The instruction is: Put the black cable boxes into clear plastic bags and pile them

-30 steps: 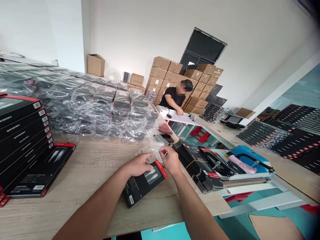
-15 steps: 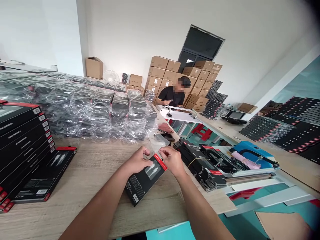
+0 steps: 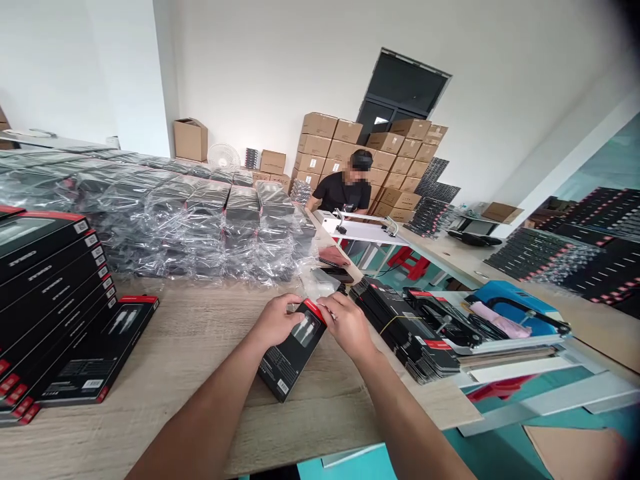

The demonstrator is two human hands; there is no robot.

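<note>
A flat black box with a red end [image 3: 294,345] lies on the wooden table [image 3: 175,373] in front of me. My left hand [image 3: 275,321] grips its far left corner with curled fingers. My right hand [image 3: 345,323] pinches the red end from the right side. A clear plastic bag [image 3: 320,283] lies just beyond the box's far end, touching my fingers.
Stacked black boxes [image 3: 45,280] stand at the left, and one [image 3: 103,350] lies flat beside them. Plastic-wrapped packs [image 3: 200,220] fill the back of the table. A bundle of flat black sleeves [image 3: 400,330] and a sealing machine [image 3: 505,327] lie to the right. A person [image 3: 345,190] works at a far table before cardboard cartons [image 3: 380,157].
Both hands have closed onto the box's red end. The box has swung nearer to pointing straight away from me, and the clear bag is now lower, at the box's end.
</note>
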